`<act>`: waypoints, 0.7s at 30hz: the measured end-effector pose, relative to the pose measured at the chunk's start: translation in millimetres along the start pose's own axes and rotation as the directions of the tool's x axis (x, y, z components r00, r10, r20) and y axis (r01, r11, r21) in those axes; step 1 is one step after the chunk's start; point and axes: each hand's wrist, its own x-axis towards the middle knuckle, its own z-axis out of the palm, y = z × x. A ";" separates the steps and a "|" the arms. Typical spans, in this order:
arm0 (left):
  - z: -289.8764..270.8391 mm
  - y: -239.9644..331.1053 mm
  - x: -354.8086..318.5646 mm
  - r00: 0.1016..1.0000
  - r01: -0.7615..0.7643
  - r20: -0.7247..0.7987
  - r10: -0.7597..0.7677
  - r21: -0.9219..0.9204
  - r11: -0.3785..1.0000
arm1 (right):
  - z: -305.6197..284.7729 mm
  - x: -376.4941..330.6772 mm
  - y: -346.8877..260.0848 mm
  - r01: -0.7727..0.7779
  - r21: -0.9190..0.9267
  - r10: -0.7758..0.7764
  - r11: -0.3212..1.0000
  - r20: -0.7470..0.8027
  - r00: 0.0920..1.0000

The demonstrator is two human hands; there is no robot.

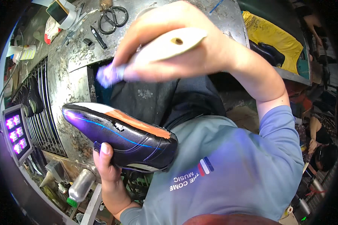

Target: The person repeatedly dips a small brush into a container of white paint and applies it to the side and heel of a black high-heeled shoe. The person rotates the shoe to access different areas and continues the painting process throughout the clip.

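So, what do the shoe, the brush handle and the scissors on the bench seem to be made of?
The shoe looks like black leather or an imitation, glossy, with stitched seams; its bottom is pale and orange. The brush handle in the right hand seems pale wood or plastic, matte, with a hole. The scissors look like dark metal; they are too small to tell more.

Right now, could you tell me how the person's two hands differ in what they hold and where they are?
The left hand grips a black shoe from below, sole side up, low in the view; the right hand is raised above it, holding a pale-handled brush. The left hand looks sharp, while the right hand looks blurred. Both hands are bare and closed on something.
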 end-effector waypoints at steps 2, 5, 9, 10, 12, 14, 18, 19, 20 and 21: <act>1.3 2.4 -0.5 1.000 0.009 0.009 -0.009 0.044 0.999 | 13.5 2.9 -8.7 0.065 0.111 -0.070 0.992 0.040 0.997; 4.8 6.5 -0.3 0.999 0.012 0.036 -0.016 0.093 0.996 | 31.6 4.6 -18.3 0.125 0.159 -0.129 0.979 0.012 0.992; 10.1 12.1 0.8 0.997 0.004 0.079 -0.015 0.142 0.990 | 35.6 6.9 -25.6 0.107 0.064 -0.112 0.992 0.069 0.991; 11.3 13.3 0.1 0.998 0.007 0.063 -0.017 0.150 0.989 | 35.2 6.4 -27.2 0.109 0.036 -0.112 0.993 0.085 0.990; 12.8 15.3 -0.4 0.999 0.017 0.036 -0.024 0.166 0.986 | 32.9 5.1 -29.2 0.091 0.025 -0.094 0.996 0.130 0.987; 5.5 13.3 0.5 0.999 0.015 0.026 -0.020 0.185 0.983 | 29.3 3.5 -31.4 0.049 0.058 -0.059 0.997 0.192 0.980; 6.1 12.3 1.4 1.000 0.012 -0.031 -0.006 0.193 0.981 | 23.8 2.2 -36.2 0.028 0.071 -0.049 0.997 0.308 0.950; 6.9 12.2 1.0 0.999 0.016 -0.041 -0.009 0.186 0.982 | 23.0 3.2 -36.9 0.025 0.070 -0.047 0.997 0.336 0.941; 4.1 9.0 -0.8 0.998 0.018 -0.064 -0.007 0.172 0.985 | 22.9 3.4 -37.1 0.021 0.069 -0.045 0.997 0.363 0.931; -0.9 4.6 -2.3 0.997 0.020 -0.082 -0.007 0.158 0.987 | 22.7 3.0 -37.1 0.044 0.073 -0.067 0.996 0.351 0.934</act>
